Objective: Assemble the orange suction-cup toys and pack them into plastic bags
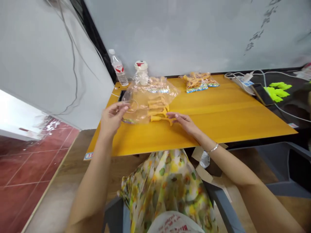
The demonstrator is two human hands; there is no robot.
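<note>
the left hand [111,118] is at left of centre, its fingers curled and drawn narrow at the edge of a clear plastic bag [132,108]. the film bunches against the fingertips, but i cannot tell whether they pinch it or only touch it. the right hand [183,121] is flat and open, its fingers [175,116] slightly spread, with the tips just beside or touching the right end of the lowest yellow plastic piece [161,119].

that piece lies in a loose stack of four yellow plastic pieces [157,108] at the middle of the frame, partly under the clear film. their long axes run roughly left to right across the table, and the right hand is the nearer hand. the stack may hide a fifth.

all this lies on a yellow wood-grain table [218,119]. toward the top are two printed snack-style bags: one [199,82] at upper centre-right holding yellow pieces, the other [157,84] behind the film. at the back left stand one water bottle [118,68] and one white jar [141,72]. at upper right, a power strip [243,81] and a phone [261,94] sit beside a few bright green pieces [277,92].
</note>
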